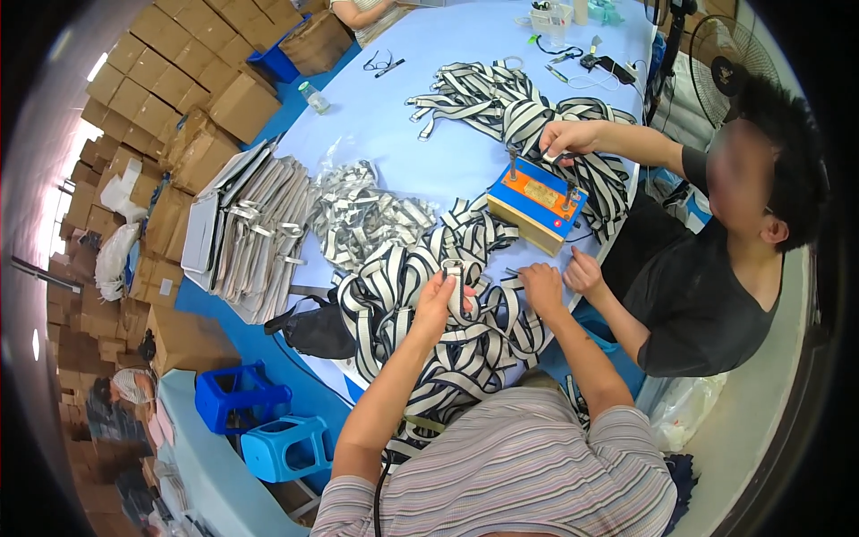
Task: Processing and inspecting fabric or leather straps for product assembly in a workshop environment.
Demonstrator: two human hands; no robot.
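Note:
My left hand (pixel 436 306) is closed on a black-and-white striped webbing strap (pixel 455 268), pinching its looped end, which stands up from the fingers. My right hand (pixel 542 292) is a short way to the right, fingers bent together, with a thin dark piece (pixel 513 271) poking out on the left; its kind is too small to tell. Under both hands lies a tangled heap of the same striped straps (pixel 394 286), spilling toward my lap. Just beyond my right hand stands a blue and orange box-shaped device (pixel 540 199) with metal posts on top.
At right, a co-worker in black has one hand (pixel 569 140) by the device's post and another (pixel 585 273) near mine. More straps (pixel 483 94) lie beyond. Clear bags of small strap pieces (pixel 362 215), stacked flat packages (pixel 255 233) and a black pouch (pixel 313 329) are left. Blue stools (pixel 284 447) stand lower left.

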